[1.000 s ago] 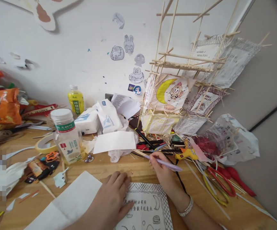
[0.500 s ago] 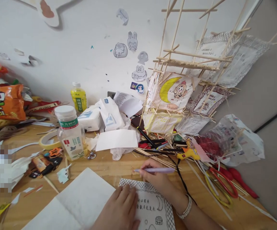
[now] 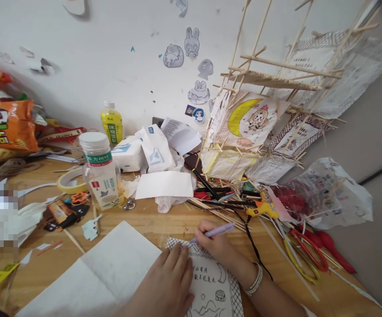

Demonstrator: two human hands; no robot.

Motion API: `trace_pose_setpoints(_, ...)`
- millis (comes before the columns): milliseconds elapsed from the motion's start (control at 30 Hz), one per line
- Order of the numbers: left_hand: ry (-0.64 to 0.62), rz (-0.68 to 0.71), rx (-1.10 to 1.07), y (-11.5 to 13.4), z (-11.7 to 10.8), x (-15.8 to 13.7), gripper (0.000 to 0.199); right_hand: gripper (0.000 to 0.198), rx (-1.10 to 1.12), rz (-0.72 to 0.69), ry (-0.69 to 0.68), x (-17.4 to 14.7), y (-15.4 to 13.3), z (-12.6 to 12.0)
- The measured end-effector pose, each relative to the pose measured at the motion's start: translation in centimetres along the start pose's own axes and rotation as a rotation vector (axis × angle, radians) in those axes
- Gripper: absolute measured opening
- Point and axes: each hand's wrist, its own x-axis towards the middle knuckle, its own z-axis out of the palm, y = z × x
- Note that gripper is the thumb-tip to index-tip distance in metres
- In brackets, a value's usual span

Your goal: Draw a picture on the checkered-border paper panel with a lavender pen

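Note:
My right hand [image 3: 217, 247] grips a light purple pen [image 3: 223, 229], its tip at the top border of a decorated sheet [image 3: 224, 296]. This sheet has a crosshatched edge, handwritten characters, a crescent moon and other line drawings. My left hand [image 3: 166, 281] lies flat across the sheet's left side, fingers stretched, and covers part of the writing. Under and left of that hand is a large white sheet [image 3: 108, 259] with a crease. A beaded bracelet [image 3: 256, 279] circles my right wrist.
A clear bottle [image 3: 102, 176], a tape roll [image 3: 69, 182] and tissue packs [image 3: 156, 147] stand behind. At the right are a stick frame with drawn panels [image 3: 248, 119], a yellow glue gun [image 3: 263, 208], a black cord and scissors [image 3: 305, 253]. An orange snack bag [image 3: 7, 125] is far left.
My right hand has lowered slightly, bringing the pen tip from above the sheet to its top border, with the pen now more tilted. The camera view has shifted a little downward.

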Motion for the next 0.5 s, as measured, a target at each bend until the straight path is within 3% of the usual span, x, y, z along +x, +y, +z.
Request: trace_pose_setpoints(500, 0.068, -0.004, -0.022, 0.1, 0.8, -0.2, 0.043, 0.027, 0.092, 0.042, -0.027, -0.2, 0.1, -0.1)
